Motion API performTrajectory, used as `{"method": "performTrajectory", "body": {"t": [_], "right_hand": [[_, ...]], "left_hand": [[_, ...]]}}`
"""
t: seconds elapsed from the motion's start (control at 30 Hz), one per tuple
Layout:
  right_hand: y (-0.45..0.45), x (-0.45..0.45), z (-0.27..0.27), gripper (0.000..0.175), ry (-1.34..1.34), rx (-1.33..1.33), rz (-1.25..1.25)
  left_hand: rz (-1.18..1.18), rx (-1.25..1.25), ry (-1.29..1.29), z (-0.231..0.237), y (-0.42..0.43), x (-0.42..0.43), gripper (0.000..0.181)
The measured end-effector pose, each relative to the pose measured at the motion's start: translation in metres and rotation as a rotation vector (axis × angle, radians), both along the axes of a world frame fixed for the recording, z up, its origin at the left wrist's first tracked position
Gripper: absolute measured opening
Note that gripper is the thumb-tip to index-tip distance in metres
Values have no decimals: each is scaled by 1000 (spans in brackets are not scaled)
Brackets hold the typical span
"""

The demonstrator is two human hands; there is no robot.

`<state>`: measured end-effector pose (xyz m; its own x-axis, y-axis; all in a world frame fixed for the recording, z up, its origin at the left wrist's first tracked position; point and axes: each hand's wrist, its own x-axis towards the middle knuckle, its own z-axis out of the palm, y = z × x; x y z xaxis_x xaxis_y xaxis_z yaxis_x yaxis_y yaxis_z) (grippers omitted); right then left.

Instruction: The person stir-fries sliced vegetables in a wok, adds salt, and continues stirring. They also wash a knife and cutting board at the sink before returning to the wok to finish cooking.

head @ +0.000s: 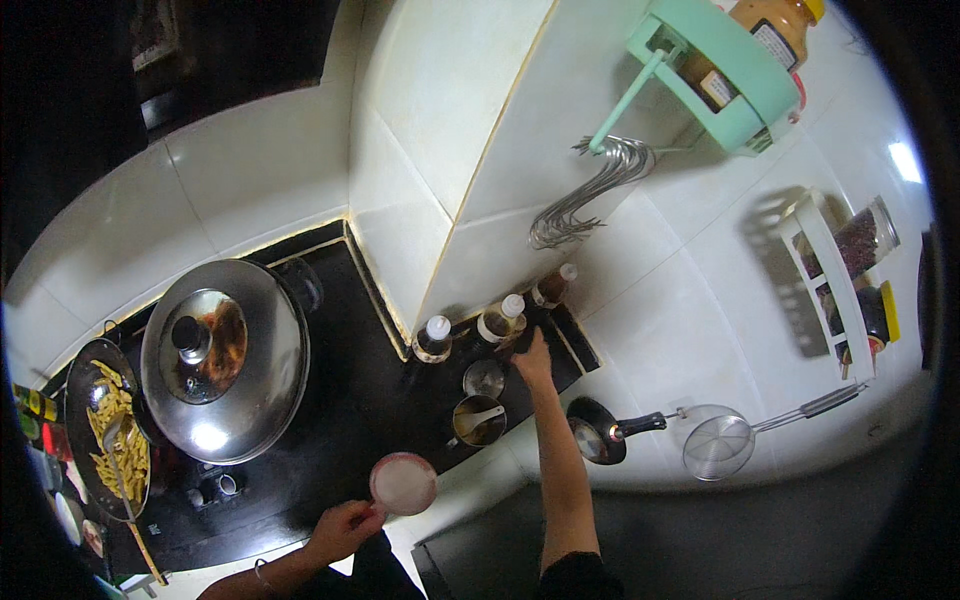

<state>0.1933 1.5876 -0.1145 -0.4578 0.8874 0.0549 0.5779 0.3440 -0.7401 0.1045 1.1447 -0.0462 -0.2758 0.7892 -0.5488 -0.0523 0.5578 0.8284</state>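
Observation:
My left hand [346,531] grips a small pink-rimmed cup [403,484] with whitish contents, held over the counter's front edge. My right hand [534,361] reaches to the back right corner of the black counter, its fingers at a dark object [531,334] that I cannot make out; whether they are closed on it is unclear. Beside that hand stand a white-capped bottle [496,322] and a bottle of reddish-brown contents [553,288]. Another white-capped bottle [433,341] is further left. Just left of my right forearm are a round metal lid or dish [484,379] and a pot with a white spoon [480,421].
A large domed lid [262,375] covers a pan on the hob. At far left, a wok [81,420] holds yellowish food and a ladle. A small frying pan [592,431] and a wire strainer [718,448] hang at right. Metal hooks [592,195] hang from a green rack [731,90].

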Motion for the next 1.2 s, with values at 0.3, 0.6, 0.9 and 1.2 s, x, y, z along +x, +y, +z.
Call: {"method": "performTrajectory", "body": {"t": [0.3,0.6,0.9,1.2], "right_hand": [[-79,133,58,31,570,-438,-229],[-111,190,2,20,783,-454,-659],[-123,214,28,17,823,-328,-779],[-127,196,79,22,920,-184,-573]], "left_hand": [[-216,259,40,60,112,9,36],[-93,336,-192,-31,348,85,38],[-7,302,56,-141,449,82,43],[36,314,158,-126,454,66,51]]}}
